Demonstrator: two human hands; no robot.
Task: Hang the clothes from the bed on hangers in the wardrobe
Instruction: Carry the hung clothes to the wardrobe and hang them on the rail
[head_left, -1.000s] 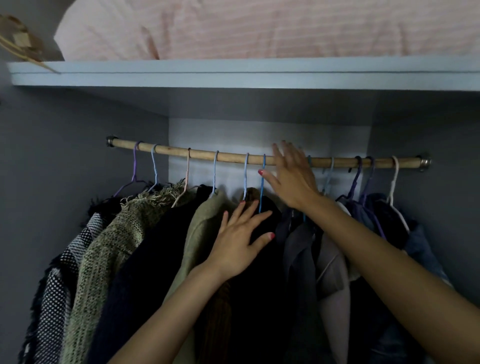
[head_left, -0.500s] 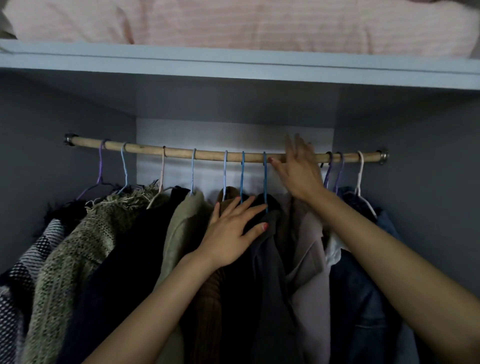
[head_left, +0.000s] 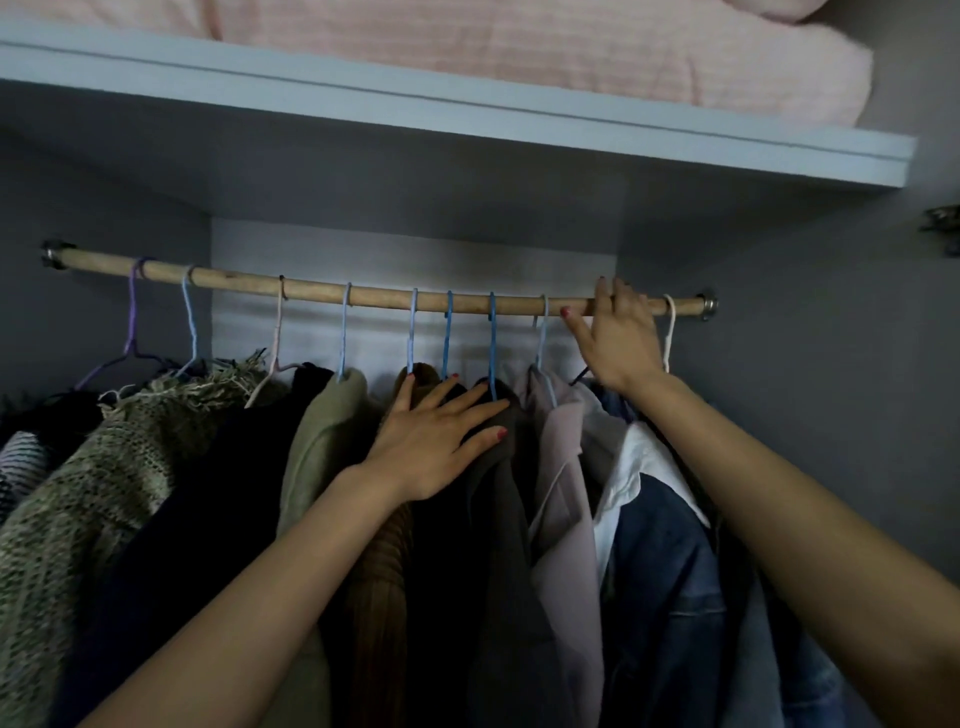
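Observation:
A wooden rod (head_left: 363, 293) runs across the wardrobe with several coloured hangers hooked on it. Clothes hang packed below: a green knit (head_left: 104, 467), an olive coat (head_left: 322, 426), a brown ribbed piece (head_left: 384, 597), a dark grey jacket (head_left: 498, 571), a pale blazer (head_left: 561, 493), a white shirt (head_left: 634, 467) and a denim jacket (head_left: 665, 597). My left hand (head_left: 441, 436) lies flat with spread fingers on the dark garments' shoulders. At the right end of the rod, my right hand (head_left: 618, 338) reaches up, its straight fingers touching the rod among the hooks.
A grey shelf (head_left: 467, 104) sits just above the rod, with folded pink bedding (head_left: 519, 41) on it. Grey wardrobe walls close in on both sides. A white hanger hook (head_left: 670, 327) sits between my right hand and the rod's right bracket (head_left: 707, 306).
My right hand has slid right along the rod towards its end, and the hooks near it have bunched to the right. My left hand stays pressed on the dark garments.

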